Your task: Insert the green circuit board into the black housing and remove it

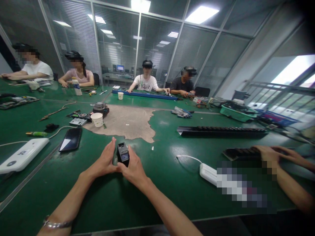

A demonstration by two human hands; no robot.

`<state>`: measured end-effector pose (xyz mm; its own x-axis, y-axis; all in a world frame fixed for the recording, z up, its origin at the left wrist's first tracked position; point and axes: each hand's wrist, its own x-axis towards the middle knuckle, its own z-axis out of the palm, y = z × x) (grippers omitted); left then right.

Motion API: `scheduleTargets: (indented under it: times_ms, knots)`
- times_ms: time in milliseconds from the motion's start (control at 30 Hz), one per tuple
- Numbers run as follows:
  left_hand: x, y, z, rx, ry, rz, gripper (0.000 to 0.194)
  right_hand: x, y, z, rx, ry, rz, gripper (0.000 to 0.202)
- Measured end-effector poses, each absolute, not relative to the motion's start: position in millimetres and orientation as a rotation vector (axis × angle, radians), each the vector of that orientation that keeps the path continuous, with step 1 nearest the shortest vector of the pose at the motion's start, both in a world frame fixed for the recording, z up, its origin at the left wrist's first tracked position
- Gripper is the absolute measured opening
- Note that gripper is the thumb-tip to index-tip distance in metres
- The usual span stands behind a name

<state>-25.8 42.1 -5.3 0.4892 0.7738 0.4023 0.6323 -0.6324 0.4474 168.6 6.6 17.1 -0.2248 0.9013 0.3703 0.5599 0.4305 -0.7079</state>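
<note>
A small dark grey box-shaped device (123, 153) stands on the green table (162, 186) between my two hands. My right hand (134, 167) is wrapped along its right side, with the thumb near its lower front edge. On the other side, my left hand (107, 160) has its fingers stretched out and thumb apart, the thumb tip close to the device's lower left corner. A dark gap shows between the left fingers and the device. The undersides of the right fingers are hidden behind it.
At left lie a black phone (71, 139), a white power strip (24, 155) and a paper cup (96, 120). A worn beige patch (125, 121) lies ahead. Right are a black rail (221, 132), a white adapter (208, 173) and another person's hands (270, 155). Several people sit opposite.
</note>
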Motion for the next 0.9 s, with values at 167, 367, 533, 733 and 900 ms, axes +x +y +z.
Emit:
scheduleTargets:
  times_ms: [167,367,533,733,900]
  knots:
    - [-22.8,43.7,-8.6,2.493,1.203,0.831,0.124,167.7,9.4,15.5,-1.219,-1.872,0.616,0.078]
    - [-9.5,44.5,3.9,2.501,1.175,0.803,0.124,169.5,14.0,21.2,-1.277,-1.67,0.69,0.076]
    - [-1.8,52.8,10.9,2.534,1.281,0.773,0.135,189.1,14.2,36.4,-1.196,-1.537,0.656,0.073]
    - [1.0,59.5,2.2,2.503,1.365,0.741,0.145,233.6,22.1,38.1,-1.324,-1.5,0.56,0.069]
    - [0.3,54.9,0.6,2.394,1.374,0.777,0.138,247.2,24.2,25.1,-1.404,-1.553,0.524,0.069]
